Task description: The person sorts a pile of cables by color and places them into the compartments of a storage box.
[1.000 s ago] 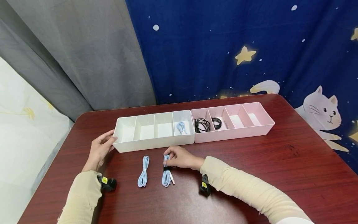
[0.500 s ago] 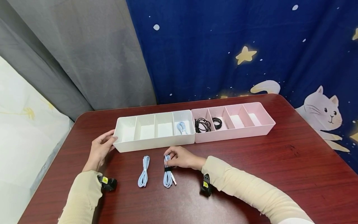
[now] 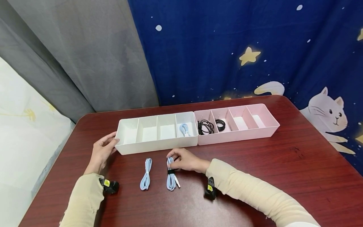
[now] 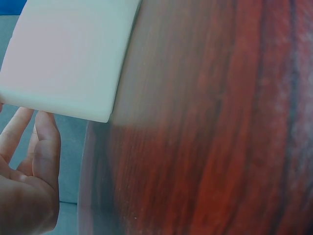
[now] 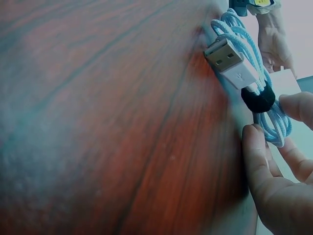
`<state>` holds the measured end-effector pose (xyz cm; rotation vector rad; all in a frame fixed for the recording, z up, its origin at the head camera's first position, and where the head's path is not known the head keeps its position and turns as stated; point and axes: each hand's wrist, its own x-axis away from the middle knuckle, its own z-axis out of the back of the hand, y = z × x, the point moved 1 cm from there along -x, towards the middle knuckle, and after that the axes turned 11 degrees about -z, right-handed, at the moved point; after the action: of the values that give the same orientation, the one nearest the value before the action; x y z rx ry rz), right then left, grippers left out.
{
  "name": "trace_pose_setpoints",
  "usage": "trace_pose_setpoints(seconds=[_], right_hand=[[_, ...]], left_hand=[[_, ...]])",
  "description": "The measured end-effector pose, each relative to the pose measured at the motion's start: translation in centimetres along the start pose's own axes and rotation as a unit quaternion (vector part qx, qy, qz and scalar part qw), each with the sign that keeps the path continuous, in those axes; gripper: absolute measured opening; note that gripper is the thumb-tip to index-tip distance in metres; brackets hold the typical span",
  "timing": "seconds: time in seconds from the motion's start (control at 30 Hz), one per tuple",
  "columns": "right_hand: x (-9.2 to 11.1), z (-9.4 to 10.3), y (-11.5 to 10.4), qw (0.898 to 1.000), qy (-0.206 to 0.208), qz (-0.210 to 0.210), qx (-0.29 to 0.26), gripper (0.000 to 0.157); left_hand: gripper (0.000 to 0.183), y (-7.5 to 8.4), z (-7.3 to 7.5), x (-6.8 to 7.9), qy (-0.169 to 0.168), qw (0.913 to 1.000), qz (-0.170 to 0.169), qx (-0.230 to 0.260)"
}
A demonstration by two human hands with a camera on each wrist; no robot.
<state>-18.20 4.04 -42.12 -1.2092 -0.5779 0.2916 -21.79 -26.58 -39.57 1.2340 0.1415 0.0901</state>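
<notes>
My right hand (image 3: 185, 160) pinches the upper end of a coiled light-blue USB cable (image 3: 171, 182) between thumb and fingers, low at the table. A black strap (image 5: 259, 99) binds this coil, and its white USB plug (image 5: 238, 71) sticks out beside it. To the left lies another light-blue cable (image 3: 145, 179), bundled with a pale tie. My left hand (image 3: 102, 150) touches the left end of a white divided box (image 3: 156, 145) with extended fingers. A third light-blue cable (image 3: 184, 129) sits in that box's rightmost compartment.
A pink divided box (image 3: 238, 137) stands end to end with the white one. Its two leftmost compartments hold a loosely coiled black cable (image 3: 206, 127) and a tight black coil (image 3: 220, 125). Curtains (image 3: 198, 47) hang behind the dark red wooden table (image 3: 283, 176).
My right hand and the strapped USB cable have shifted very slightly to the right. The left hand and both boxes stay in place.
</notes>
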Motion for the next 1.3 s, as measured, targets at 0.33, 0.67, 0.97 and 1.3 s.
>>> trace_pose_setpoints(seconds=[0.33,0.67,0.97,1.3], right_hand=[[0.4,0.4,-0.1,1.0,0.001,0.007,0.005,0.031],[0.9,0.2,-0.2,1.0,-0.01,-0.002,-0.03,0.031],[1.2,0.2,-0.2,0.999,0.002,0.004,-0.047,0.032],[1.4,0.7,-0.2,0.999,0.012,0.016,-0.037,0.035]], left_hand=[[0.051,0.0,0.0,0.0,-0.002,1.0,0.003,-0.001],[0.051,0.0,0.0,0.0,-0.003,1.0,0.002,-0.002],[0.051,-0.1,0.0,0.0,-0.003,0.9999,0.004,-0.009],[0.049,-0.1,-0.1,0.0,0.0,1.0,0.001,-0.006]])
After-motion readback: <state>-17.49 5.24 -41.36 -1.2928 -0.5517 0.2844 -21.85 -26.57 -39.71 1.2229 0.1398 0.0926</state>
